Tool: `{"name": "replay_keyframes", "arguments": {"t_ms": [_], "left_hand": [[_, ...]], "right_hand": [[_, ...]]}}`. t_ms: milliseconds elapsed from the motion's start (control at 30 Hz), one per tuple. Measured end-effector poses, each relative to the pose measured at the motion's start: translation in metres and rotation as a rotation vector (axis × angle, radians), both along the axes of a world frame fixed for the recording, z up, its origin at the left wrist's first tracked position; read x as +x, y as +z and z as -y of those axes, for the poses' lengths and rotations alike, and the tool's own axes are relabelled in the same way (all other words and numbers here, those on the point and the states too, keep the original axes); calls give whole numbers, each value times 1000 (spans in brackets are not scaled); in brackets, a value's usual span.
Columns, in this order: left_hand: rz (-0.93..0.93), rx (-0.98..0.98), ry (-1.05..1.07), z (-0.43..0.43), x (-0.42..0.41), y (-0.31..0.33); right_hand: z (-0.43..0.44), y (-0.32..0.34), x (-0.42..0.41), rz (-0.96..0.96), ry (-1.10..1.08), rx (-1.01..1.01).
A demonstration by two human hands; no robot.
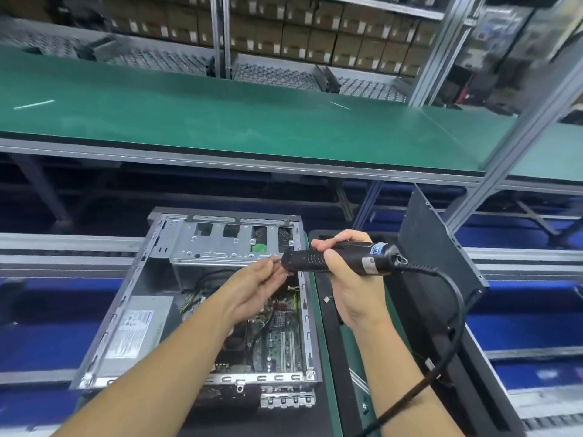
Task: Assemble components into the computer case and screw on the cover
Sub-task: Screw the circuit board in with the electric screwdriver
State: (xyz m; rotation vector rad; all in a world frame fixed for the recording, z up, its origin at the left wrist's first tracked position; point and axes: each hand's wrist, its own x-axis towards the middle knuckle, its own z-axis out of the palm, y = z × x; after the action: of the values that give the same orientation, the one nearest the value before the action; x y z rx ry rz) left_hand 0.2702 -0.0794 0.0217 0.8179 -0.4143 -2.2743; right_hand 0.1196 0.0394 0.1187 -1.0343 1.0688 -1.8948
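Both hands are meeting above the open computer case point(126, 298): the right hand point(347, 279) is gripping one electric screwdriver point(340, 258) around its barrel, while the left hand point(255, 291) is pinching at its tip. The screwdriver is lying level and crosswise, tip pointing left, its cable point(454, 310) trailing off to the right. The single case is lying on its side, long axis running away from the person, open face upward. One black cover panel point(441, 247) is leaning near its right edge.
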Motion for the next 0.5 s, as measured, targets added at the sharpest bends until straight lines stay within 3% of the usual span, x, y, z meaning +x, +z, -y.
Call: {"name": "replay_keyframes", "arguments": {"t_ms": [167,333,500], "left_hand": [[140,-132,-69,3,15,-4],[547,-612,-98,-5,26,3],[786,-953,-181,-4,34,10]], "right_hand": [[0,3,7,-1,58,25],[6,9,18,-17,76,38],[20,17,26,-123,82,21]]}}
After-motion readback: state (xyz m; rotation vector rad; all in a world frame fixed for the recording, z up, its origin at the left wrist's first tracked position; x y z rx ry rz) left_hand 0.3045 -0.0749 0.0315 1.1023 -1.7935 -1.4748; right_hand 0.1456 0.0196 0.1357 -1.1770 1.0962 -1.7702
